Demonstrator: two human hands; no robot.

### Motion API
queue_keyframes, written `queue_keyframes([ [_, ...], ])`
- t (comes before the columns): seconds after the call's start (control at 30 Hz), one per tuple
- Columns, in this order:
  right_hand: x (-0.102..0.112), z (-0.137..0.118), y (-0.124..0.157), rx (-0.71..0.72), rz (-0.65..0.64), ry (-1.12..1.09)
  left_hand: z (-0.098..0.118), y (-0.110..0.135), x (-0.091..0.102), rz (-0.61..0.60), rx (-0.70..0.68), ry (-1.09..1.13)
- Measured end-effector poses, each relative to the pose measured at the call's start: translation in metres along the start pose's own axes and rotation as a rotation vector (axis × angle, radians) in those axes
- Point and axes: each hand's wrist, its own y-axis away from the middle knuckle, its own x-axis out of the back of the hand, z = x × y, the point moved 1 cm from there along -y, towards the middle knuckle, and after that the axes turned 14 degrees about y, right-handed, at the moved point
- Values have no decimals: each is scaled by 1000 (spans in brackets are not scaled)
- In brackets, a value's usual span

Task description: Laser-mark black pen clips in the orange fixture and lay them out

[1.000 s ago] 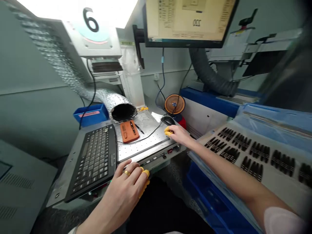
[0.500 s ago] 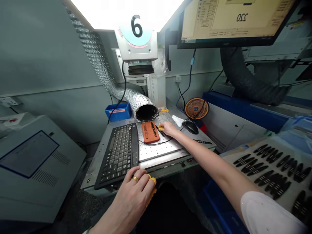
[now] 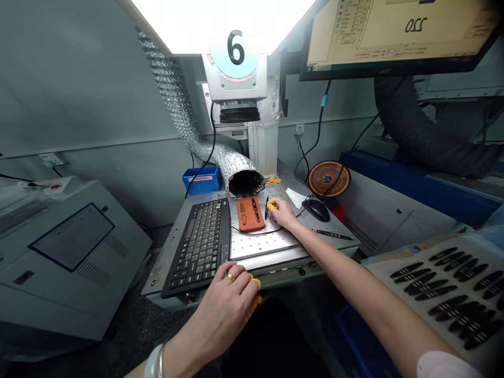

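On the perforated steel bed [image 3: 260,245], my right hand [image 3: 281,214] pinches a slim black part [image 3: 266,209] beside the orange rubber jig [image 3: 250,214], apparently placing it; seating it comes next. My left hand [image 3: 230,299] rests, fingers loose, holding nothing.

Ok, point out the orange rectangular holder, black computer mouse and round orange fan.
Orange rectangular holder [image 3: 249,223], head view, on its top face.
Black computer mouse [image 3: 316,210], head view, on its top shell.
Round orange fan [image 3: 319,178], head view, on its grille.

A monitor [image 3: 397,31] glows above a foil duct [image 3: 236,163] and a blue bin [image 3: 202,180]; an orange fan [image 3: 328,178] stands near a mouse [image 3: 316,210], and a pale tray [image 3: 444,294] holds rows of black parts.
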Motion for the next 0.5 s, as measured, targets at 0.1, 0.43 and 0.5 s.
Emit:
queue_keyframes([
  [0.1,-10,5,5,27,61,-158,2,-9,5,-1,12,-14],
  [0.43,-7,3,15,54,191,-81,-19,-39,10,63,137,46],
  [0.5,-7,2,15,53,188,-70,-28,-46,8,86,170,84],
])
